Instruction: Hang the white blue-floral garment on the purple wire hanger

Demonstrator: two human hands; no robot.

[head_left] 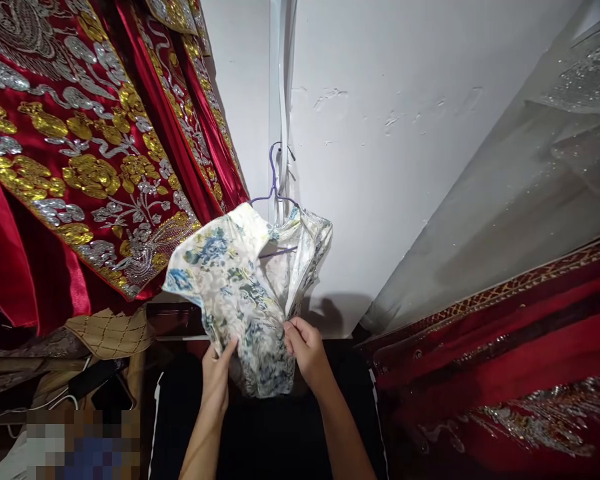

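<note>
A pale short-sleeved garment (240,293) with blue, green and yellow flowers hangs on a thin purple hanger (274,190), its front partly parted below the neck. My left hand (219,373) grips the garment's lower left side, thumb on the front and fingers behind the cloth. At the bottom of the front opening, my right hand (303,343) pinches the edge of the fabric. Whether a fastener is between those fingertips is hidden. The cloth's lower end bunches over my dark-clad lap (270,440).
The hanger hooks onto something by a white vertical strip on the wall (380,167). Red cloth with gold and silver embroidery (105,153) hangs at left. At right are sheer sparkling fabric (480,193) and red decorated fabric (505,373). A dark phone-like object (113,393) and white cable lie lower left.
</note>
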